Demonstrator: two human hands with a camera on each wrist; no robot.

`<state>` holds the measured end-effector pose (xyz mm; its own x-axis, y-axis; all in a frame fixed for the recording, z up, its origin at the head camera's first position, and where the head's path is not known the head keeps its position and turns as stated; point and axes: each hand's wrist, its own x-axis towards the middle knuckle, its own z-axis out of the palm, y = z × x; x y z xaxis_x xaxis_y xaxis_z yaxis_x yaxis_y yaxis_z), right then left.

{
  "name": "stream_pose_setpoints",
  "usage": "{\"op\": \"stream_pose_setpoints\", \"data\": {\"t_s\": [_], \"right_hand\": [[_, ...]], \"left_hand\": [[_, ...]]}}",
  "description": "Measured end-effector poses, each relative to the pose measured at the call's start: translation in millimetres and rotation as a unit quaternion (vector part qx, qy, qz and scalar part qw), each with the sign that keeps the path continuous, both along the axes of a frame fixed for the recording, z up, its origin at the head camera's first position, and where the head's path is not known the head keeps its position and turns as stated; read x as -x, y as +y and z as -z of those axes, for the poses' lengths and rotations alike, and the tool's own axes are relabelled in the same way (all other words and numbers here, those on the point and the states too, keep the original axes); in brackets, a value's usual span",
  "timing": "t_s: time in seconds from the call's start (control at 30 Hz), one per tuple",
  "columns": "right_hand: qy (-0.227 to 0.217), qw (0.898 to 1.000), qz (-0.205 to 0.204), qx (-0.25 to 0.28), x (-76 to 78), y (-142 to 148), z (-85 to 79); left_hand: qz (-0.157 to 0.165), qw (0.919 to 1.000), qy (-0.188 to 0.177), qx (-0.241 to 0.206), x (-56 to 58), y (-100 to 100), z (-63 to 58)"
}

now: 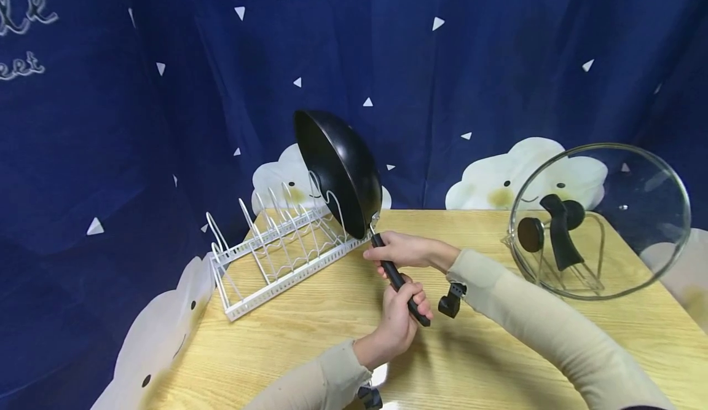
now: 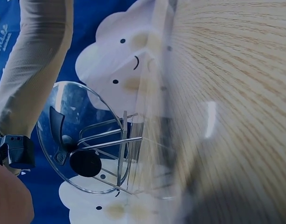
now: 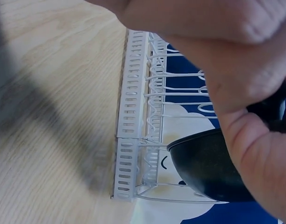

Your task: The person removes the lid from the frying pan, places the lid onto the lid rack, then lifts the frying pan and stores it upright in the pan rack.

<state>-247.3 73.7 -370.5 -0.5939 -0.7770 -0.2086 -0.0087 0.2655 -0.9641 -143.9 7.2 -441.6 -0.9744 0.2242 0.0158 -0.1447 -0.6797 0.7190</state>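
A black wok [image 1: 354,164] stands on its side at the right end of a white wire rack [image 1: 293,278], its hollow side facing left. Its bowl overlaps the last wire dividers in the head view. Close to the bowl, my right hand [image 1: 406,250] grips the black handle [image 1: 394,278]. My left hand [image 1: 401,315] is wrapped around the same handle near its lower end. In the right wrist view, the right hand [image 3: 227,60] covers much of the wok [image 3: 208,163], whose rim lies beside the dividers of the rack [image 3: 131,93].
On the right of the wooden table [image 1: 470,348], a large glass lid [image 1: 600,296] with a black handle leans upright in a wire stand [image 1: 601,250]. A blue curtain [image 1: 415,47] with clouds hangs behind the table and along its left side.
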Motion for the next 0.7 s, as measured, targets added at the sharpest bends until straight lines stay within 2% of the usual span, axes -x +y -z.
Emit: {"op": "stream_pose_setpoints", "data": {"t_s": [0.33, 0.7], "right_hand": [[-0.011, 1.000, -0.002, 0.001, 5.5, -4.9, 9.8], [-0.019, 1.000, 0.022, 0.000, 12.8, -9.3, 16.3]], "left_hand": [[-0.003, 0.9999, -0.016, -0.001, 3.1, -2.4, 5.4], [-0.008, 0.9995, -0.032, 0.000, 9.8, -4.2, 6.3]]}}
